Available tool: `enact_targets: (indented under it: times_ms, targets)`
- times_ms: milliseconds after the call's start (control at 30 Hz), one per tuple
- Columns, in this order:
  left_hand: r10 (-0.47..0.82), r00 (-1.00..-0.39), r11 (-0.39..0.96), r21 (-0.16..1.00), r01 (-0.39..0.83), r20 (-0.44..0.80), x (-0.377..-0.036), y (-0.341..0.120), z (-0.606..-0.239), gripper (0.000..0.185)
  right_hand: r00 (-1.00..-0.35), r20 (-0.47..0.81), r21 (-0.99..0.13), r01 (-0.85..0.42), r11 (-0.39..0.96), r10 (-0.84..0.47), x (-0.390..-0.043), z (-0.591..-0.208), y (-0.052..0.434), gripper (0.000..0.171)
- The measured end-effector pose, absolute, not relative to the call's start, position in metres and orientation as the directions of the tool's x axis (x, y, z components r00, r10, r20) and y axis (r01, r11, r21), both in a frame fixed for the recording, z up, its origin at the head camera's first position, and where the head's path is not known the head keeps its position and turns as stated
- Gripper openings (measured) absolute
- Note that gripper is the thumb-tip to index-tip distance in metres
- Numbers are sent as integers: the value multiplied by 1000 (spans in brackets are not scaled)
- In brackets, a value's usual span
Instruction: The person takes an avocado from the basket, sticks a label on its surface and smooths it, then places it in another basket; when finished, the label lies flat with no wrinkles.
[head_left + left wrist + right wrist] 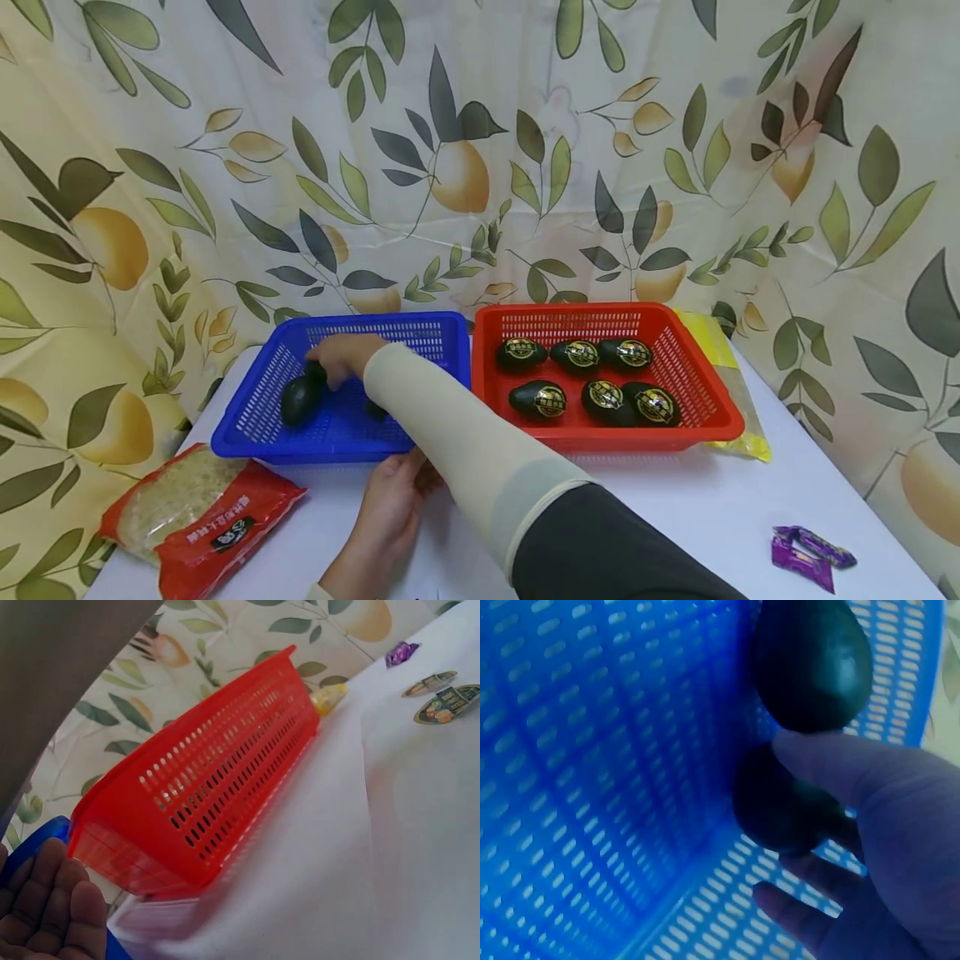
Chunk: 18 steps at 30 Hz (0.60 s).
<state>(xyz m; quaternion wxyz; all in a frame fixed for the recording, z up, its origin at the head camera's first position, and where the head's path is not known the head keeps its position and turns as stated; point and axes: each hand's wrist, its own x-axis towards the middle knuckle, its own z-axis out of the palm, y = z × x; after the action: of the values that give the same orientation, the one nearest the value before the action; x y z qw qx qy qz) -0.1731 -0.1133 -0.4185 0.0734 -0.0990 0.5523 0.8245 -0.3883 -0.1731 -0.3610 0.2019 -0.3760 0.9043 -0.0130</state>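
Note:
Inside the blue plastic basket (258,421), my right hand (347,357) reaches to the left side. Its thumb and fingers grip a dark green avocado (780,799). Right beside that one lies another avocado (300,402), also seen as the larger avocado (814,664) in the right wrist view. A further dark thing (375,410) in the basket is mostly hidden by my right forearm. My left hand (390,500) is at the basket's front wall, fingers loosely curled with nothing in them; in the left wrist view its fingers (52,900) overlap the blue rim.
Right of the blue basket stands a red basket (600,435) with several avocados (573,356) bearing gold labels. A red bag of pasta (206,517) lies front left. A yellow packet (723,375) is behind the red basket's right end; purple wrapped sweets (806,554) lie front right. Gold-and-black labels (446,705) lie on the table.

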Motion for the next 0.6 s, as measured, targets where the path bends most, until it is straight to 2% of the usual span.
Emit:
enact_targets:
  times_ms: [167,333,433,600]
  targets:
    - [37,-973,-373,900,-227,-230,-172,-111,-421,24,-642,-327,-140,-693,707,-693,-383,-373,-176,54]
    - [38,-970,-367,900,-235,-238,-172,-109,-419,27,-673,-359,-106,-660,744,-647,-382,-372,-164,43]
    - [48,-970,-365,900,-240,-239,-171,-109,-419,30,-690,-352,-121,-636,762,-632,-382,-367,-154,41]
    - [40,-965,-370,894,-254,-258,-170,-113,-417,34,-676,-300,-166,-658,735,-673,-383,-353,-140,44]
